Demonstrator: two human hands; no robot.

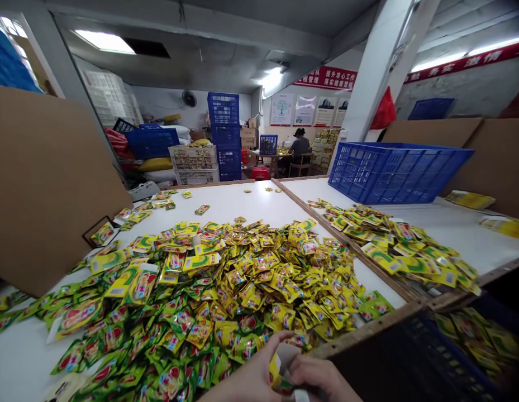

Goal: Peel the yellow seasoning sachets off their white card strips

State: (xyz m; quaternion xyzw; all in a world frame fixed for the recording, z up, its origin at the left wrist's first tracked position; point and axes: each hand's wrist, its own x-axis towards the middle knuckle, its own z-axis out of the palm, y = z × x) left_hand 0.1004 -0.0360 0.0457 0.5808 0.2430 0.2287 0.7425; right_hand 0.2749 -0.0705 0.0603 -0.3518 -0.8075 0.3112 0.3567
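Note:
At the bottom edge of the view, my left hand [259,368] grips a yellow pouch [275,365] with a pale inner side showing at its open top. My right hand [320,375] closes on the other side of the same pouch, its fingers curled at the mouth. What lies inside the pouch is mostly hidden by my fingers. Just beyond my hands spreads a large heap of small yellow sachets [259,268], with green sachets [171,357] to the left. Several larger flat yellow pouches [127,282] lie on top of the heap.
A wooden strip [318,223] divides the white table [234,201]. Right of it lie more filled yellow pouches [405,251] and a blue crate [393,173]. A cardboard sheet [45,190] stands at left. Below right is a dark crate with pouches [481,340]. A person [300,148] sits far back.

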